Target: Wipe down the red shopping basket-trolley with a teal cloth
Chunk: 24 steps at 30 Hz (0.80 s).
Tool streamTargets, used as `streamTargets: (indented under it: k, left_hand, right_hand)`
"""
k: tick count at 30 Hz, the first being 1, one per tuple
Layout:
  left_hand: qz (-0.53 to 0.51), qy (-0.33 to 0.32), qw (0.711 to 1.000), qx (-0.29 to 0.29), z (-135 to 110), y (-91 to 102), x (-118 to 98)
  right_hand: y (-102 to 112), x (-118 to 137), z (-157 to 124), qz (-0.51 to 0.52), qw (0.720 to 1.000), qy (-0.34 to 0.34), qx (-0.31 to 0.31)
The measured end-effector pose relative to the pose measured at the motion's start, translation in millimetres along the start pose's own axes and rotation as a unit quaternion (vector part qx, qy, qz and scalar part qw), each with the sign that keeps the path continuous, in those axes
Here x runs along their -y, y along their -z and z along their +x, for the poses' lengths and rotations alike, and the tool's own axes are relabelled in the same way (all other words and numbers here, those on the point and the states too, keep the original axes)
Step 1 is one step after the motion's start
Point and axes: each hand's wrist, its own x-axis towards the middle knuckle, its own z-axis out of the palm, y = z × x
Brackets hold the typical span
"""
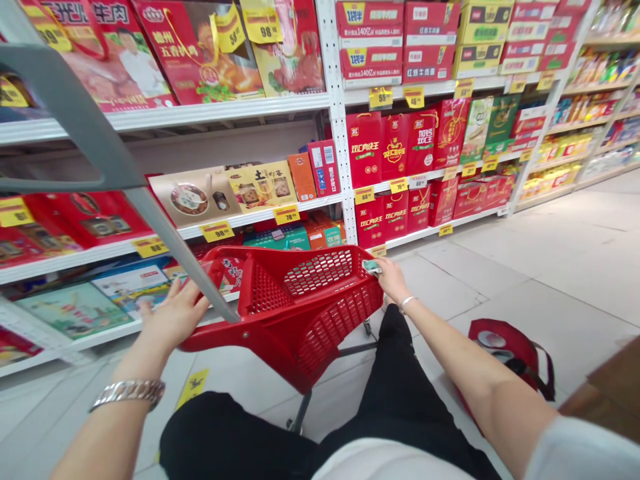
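Observation:
A red plastic shopping cart stands in front of me, with a grey handle frame rising from its near left side. My left hand is at that end of the cart, by the frame and the red rim, its fingers spread and grasping nothing. Whether its palm touches the rim is hidden. At the cart's far right corner, my right hand presses a small green and white cloth against the rim. The fingers are closed over the cloth and partly hide it.
Shelves of boxed foods with yellow price tags run along the far side. A red bag with dark straps lies on the tiled floor at my right, near a brown cardboard box. My legs flank the cart.

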Motion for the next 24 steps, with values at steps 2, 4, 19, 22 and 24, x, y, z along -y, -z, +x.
streamTargets:
  k: [2,4,19,22,24]
  left_hand:
    - [0.035,-0.023,0.999,-0.002,-1,-0.8,-6]
    - [0.068,-0.041,0.997,0.01,-1,-1.0,-12]
    - [-0.018,-0.007,1.0,0.009,-16,-4.6,-34]
    - [-0.039,-0.008,0.999,-0.024,-25,-9.4,-48]
    - [-0.047,-0.017,0.998,-0.039,-30,-14.5,-61]
  right_hand:
    - [-8,15,8,0.011,1.0,-0.007,-0.005]
    - [-22,43,9,0.026,1.0,-0.002,-0.001]
    - [-84,100,-11,0.13,0.987,0.037,0.092]
    - [-82,64,-1,0.152,0.985,0.014,0.082]
    - [-83,45,10,0.171,0.982,0.005,0.077]
